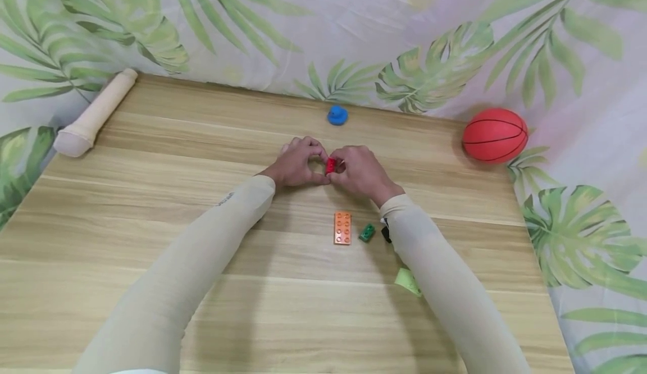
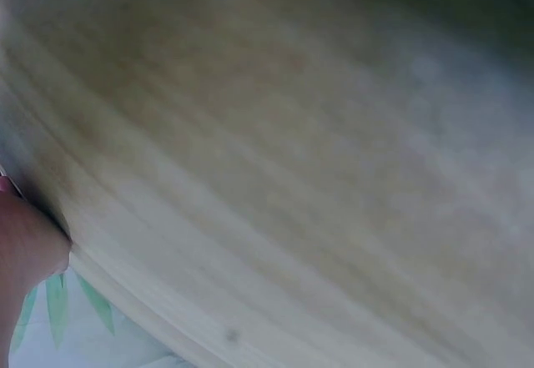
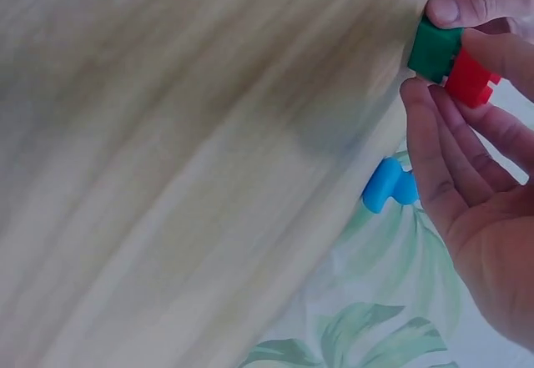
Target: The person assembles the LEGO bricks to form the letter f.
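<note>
In the head view a red toy brick [image 1: 330, 165] is between the fingertips of both hands, over the middle of the table. The right wrist view shows the red brick [image 3: 470, 78] joined to or pressed against a green brick [image 3: 435, 49]. My right hand [image 1: 361, 172] pinches the red one between thumb and finger. My left hand [image 1: 302, 163] holds the green one, its thumb lying on top. The left wrist view catches only part of my left hand [image 2: 29, 247] at its left edge. Closer to me lie an orange brick [image 1: 342, 228] and a small green brick [image 1: 367, 233].
A black piece [image 1: 386, 235] and a light green piece [image 1: 407, 281] are partly covered by the right sleeve. Beyond the hands sits a blue toy duck [image 1: 337, 115]. A red ball [image 1: 495, 136] is at the right back, a beige microphone-shaped object [image 1: 98, 110] at the left.
</note>
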A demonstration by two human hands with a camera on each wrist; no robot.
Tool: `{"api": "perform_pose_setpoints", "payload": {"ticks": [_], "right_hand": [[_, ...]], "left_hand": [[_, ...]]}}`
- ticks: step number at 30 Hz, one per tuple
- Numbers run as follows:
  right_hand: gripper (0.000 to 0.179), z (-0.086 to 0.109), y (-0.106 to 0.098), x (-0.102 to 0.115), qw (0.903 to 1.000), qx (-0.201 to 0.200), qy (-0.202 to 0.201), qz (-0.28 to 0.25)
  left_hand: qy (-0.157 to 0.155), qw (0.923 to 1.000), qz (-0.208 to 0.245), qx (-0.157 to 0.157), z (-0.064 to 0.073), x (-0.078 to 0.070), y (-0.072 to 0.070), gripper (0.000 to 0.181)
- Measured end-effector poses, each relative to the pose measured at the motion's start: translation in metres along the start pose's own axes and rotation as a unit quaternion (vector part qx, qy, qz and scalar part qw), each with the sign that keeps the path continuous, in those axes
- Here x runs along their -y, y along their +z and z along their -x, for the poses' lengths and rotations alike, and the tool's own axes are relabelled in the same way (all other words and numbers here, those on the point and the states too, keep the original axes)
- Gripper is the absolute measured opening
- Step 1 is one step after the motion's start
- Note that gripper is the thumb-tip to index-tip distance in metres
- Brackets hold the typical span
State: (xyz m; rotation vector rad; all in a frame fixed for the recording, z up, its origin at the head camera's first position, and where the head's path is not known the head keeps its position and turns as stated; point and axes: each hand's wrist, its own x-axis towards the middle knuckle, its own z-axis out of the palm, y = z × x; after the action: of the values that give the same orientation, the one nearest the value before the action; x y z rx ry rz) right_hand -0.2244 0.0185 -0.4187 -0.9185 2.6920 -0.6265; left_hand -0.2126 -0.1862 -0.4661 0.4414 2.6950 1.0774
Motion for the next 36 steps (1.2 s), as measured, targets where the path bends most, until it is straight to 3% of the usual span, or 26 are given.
{"api": "perform_pose_setpoints", "payload": {"ticks": [10,19,36], "right_hand": [[0.015,-0.005,-0.004,0.010,0.9990,0.020,0.006,0.040],[0.020,-0.006,0.002,0.014,0.9971,0.019,0.041,0.061],[0.022,0.000,-0.003,0.004,0.9977,0.041,0.052,-0.017]], "left_hand": [[-0.004,1.0000,-0.003,0.002,-0.002,-0.003,-0.004,0.038],[-0.019,0.9998,0.000,0.002,0.003,0.003,-0.005,0.042],[-0.001,1.0000,0.004,0.009,-0.002,0.003,-0.001,0.035]]}}
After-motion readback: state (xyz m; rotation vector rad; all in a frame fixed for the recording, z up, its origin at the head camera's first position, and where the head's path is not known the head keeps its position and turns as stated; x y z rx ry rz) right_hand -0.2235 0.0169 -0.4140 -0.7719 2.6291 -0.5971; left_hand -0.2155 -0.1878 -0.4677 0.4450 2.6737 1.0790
